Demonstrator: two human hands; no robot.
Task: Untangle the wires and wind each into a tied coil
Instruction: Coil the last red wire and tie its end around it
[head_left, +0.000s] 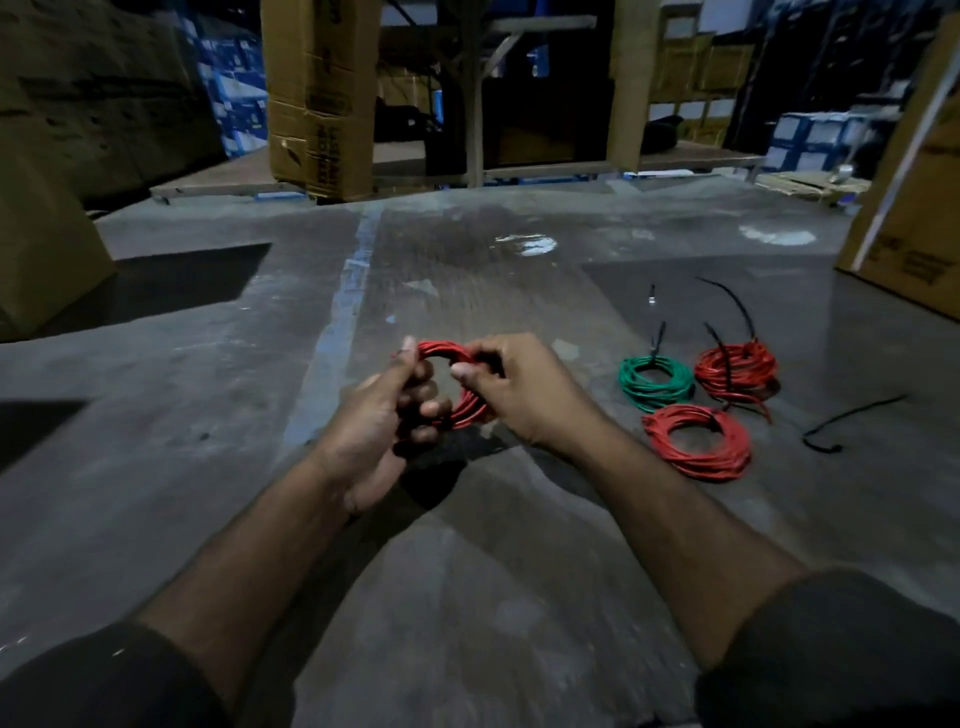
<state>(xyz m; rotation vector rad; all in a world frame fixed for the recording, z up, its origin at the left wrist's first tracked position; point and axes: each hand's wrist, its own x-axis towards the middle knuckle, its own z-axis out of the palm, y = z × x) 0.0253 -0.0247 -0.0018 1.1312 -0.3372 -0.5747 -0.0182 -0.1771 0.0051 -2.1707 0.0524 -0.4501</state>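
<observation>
Above concrete floor (467, 571), am holding red wire coil (457, 384) between both hands. Left hand (387, 415) gripping coil's left side, fingers curling through loop. Right hand (511, 387) pinching coil's upper right, thumb and fingers closing on strands. Lying on floor to right: green coil (655, 382), two red tied coils (737, 370) (698, 441), loose black tie (852, 423).

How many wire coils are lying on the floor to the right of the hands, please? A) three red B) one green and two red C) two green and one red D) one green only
B: a green coil lies beside two red coils, while both hands hold a fourth, red coil.
</observation>
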